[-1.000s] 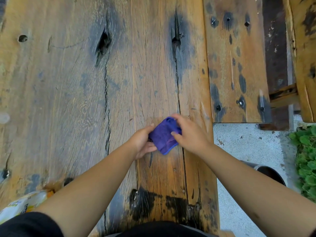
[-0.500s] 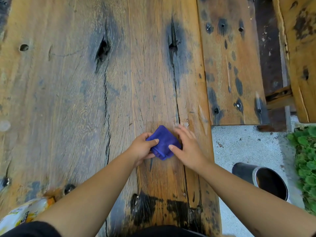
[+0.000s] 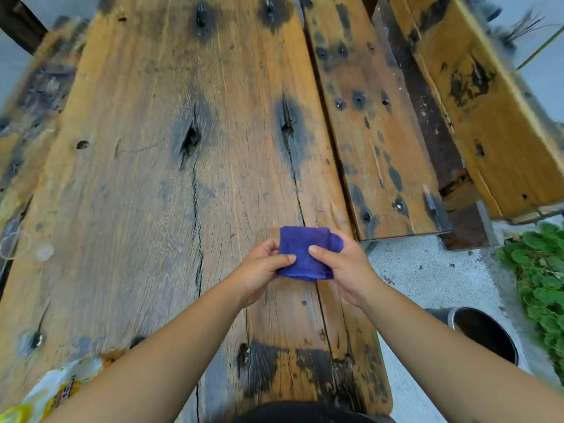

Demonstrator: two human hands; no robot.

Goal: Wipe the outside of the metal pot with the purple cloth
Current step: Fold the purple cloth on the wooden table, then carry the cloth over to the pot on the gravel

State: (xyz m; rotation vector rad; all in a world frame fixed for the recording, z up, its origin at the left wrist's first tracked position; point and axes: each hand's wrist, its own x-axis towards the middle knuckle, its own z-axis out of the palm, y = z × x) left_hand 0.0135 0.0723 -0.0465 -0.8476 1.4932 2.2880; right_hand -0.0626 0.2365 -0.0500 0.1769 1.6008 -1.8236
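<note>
Purple cloth (image 3: 306, 254), folded into a small thick square, sits between both hands above the wooden table (image 3: 146, 209). The left hand (image 3: 262, 267) pinches the cloth's left edge, thumb lying across its upper face and fingers curled underneath. The right hand (image 3: 345, 267) grips the cloth's right side the same way, thumb on top pointing toward the left thumb, the two thumb tips nearly meeting at the cloth's middle. Whether the cloth's underside touches the table cannot be told from this angle.

Beneath the cloth, the table is made of broad weathered planks with dark knots, black stains and a long crack running lengthwise just left of the cloth. Right of the cloth, past the table's edge, lies a wooden bench (image 3: 375, 132) studded with bolt heads, and nearer than the bench a patch of pale concrete floor (image 3: 427, 276).

The metal pot (image 3: 485, 334) stands on that floor, well apart from the cloth, to its lower right, partly hidden behind the right forearm; its dark interior faces up. Neither hand touches it. Green leafy plants (image 3: 540, 270) grow just beyond the pot. Far to the cloth's lower left, a yellow and white plastic bag (image 3: 42, 395) rests at the table's near corner.
</note>
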